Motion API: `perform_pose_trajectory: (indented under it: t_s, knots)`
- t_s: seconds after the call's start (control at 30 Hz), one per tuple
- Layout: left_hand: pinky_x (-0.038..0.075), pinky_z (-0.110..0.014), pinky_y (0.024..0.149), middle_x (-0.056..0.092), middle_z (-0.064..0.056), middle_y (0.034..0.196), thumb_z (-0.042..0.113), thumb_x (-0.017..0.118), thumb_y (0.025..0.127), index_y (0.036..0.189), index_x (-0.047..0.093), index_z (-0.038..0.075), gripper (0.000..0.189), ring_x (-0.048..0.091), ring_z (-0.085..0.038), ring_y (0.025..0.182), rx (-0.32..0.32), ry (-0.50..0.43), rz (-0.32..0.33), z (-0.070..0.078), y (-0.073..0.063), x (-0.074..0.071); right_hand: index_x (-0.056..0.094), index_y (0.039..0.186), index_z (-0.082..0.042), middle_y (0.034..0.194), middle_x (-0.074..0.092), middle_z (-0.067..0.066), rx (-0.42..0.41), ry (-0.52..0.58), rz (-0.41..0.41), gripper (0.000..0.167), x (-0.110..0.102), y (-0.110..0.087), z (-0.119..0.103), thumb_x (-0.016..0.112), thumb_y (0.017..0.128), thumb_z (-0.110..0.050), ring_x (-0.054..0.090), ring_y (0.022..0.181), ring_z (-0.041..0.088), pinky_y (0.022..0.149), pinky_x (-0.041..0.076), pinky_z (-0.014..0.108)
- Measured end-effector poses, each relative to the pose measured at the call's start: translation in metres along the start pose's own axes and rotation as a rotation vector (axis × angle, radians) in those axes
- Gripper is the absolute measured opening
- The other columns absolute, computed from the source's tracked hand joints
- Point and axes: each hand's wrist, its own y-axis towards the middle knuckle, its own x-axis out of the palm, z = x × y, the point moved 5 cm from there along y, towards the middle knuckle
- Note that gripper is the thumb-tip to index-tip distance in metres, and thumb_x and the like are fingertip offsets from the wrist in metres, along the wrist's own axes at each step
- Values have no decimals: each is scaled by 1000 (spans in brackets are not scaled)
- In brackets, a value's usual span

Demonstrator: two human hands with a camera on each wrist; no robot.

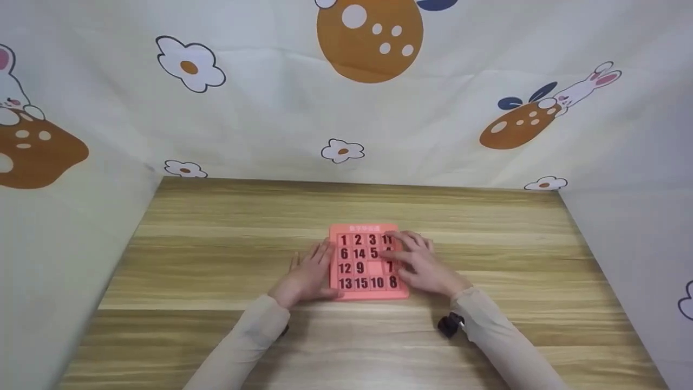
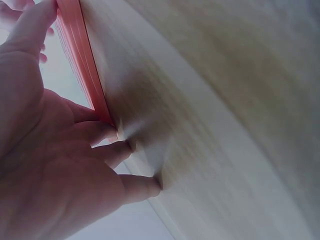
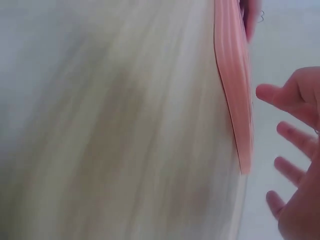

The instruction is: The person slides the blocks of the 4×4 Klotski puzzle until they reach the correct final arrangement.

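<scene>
A pink sliding number puzzle (image 1: 368,295) lies flat on the wooden table, its dark-numbered tiles facing up. An empty slot shows in the third row, between 9 and 7. My left hand (image 1: 309,275) lies along the puzzle's left side, thumb at the lower left corner and fingertips down by the edge. In the left wrist view the left hand (image 2: 65,145) has fairly straight, spread fingers. My right hand (image 1: 425,265) reaches over the right-hand tiles, covering part of 11 and 4. Slightly bent, spread fingers of the right hand (image 3: 300,150) show above the puzzle's edge (image 3: 235,85) in the right wrist view.
The wooden tabletop (image 1: 233,227) extends around the puzzle. A pale cloth (image 1: 260,108) printed with rabbits, flowers and orange shapes stands along the back and both sides. A small black device (image 1: 448,325) sits at the right wrist.
</scene>
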Motion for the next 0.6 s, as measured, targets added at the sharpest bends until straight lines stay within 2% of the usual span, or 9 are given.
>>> perform_pose_trajectory:
  t_s: [0.13, 0.4, 0.6]
  knots:
    - [4, -64, 110, 4, -15, 160, 49, 72, 81, 154, 10, 2, 107, 6, -36, 145, 14, 2, 3, 1, 0, 1, 59, 134, -14, 155, 27, 15, 16, -10, -33, 46, 4, 3, -2, 62, 88, -20, 20, 138, 43, 107, 15, 62]
    - [4, -65, 110, 6, -16, 160, 46, 73, 82, 154, 11, 1, 106, 8, -37, 144, 26, -14, 18, 1, -3, -3, 71, 119, -19, 153, 33, 9, -66, 50, -33, 36, 1, 0, -6, 62, 83, -16, 21, 138, 41, 107, 13, 60]
    - [1, -64, 111, 4, -15, 160, 48, 73, 81, 154, 10, 2, 107, 5, -37, 145, 19, -21, 6, 2, -4, -3, 64, 129, -18, 153, 30, 14, -15, 18, -18, 44, 0, 1, -4, 63, 85, -14, 22, 137, 42, 107, 16, 62]
